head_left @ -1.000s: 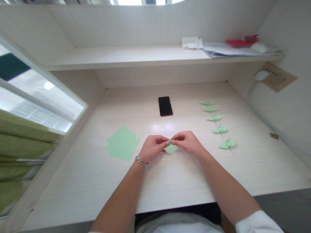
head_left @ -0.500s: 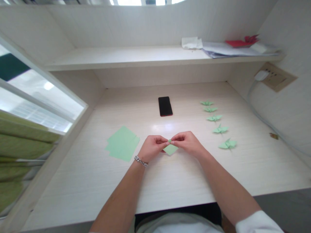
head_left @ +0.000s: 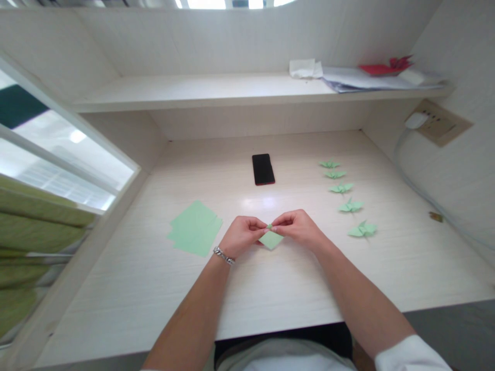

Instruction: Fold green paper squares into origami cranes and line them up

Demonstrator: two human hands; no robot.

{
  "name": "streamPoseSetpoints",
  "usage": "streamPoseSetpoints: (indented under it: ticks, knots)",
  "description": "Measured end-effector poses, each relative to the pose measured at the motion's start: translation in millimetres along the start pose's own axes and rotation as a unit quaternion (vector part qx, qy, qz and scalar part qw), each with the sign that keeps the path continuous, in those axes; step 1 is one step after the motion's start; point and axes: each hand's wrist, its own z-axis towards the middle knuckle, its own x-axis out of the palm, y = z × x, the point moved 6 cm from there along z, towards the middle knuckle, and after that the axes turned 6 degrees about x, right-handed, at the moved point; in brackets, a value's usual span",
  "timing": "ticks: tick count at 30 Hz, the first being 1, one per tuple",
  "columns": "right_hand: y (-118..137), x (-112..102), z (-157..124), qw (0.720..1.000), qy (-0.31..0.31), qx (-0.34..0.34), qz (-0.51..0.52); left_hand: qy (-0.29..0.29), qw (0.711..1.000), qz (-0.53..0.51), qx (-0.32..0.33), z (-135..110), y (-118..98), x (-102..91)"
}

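Note:
A small folded piece of light green paper (head_left: 271,240) is held between my two hands, its lower part a diamond shape. My left hand (head_left: 244,234) pinches its upper left side between thumb and fingers. On the upper right side, my right hand (head_left: 297,225) pinches it the same way. The tips of both thumbs almost meet at the small top corner, and the fingers behind the paper are partly hidden. To the left lies a fanned stack of green paper squares (head_left: 197,229). Several folded green paper cranes (head_left: 350,206) stand in a column on the right.
A black phone (head_left: 263,169) lies beyond my hands on the desk (head_left: 270,293). Papers (head_left: 359,79) and a red folded paper (head_left: 381,69) rest on the shelf above. A white charger (head_left: 416,120) sits in the wall socket, its cable (head_left: 421,193) running down the right side.
The folded paper has shifted slightly toward me, and more of its diamond-shaped lower part shows. Both hands keep their pinch in nearly the same place.

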Motion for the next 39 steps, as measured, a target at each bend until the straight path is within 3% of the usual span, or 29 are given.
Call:
streamPoseSetpoints:
  ticks: [19,39]
  knots:
    - [-5.1,0.6,2.4,1.000,0.000,0.021,-0.001,0.030,0.999,-0.024,-0.017,4.1,13.1,1.0]
    - [-6.1,2.5,4.6,0.999,-0.006,0.013,-0.031,0.039,0.999,-0.019,-0.029,1.2,9.8,4.0]
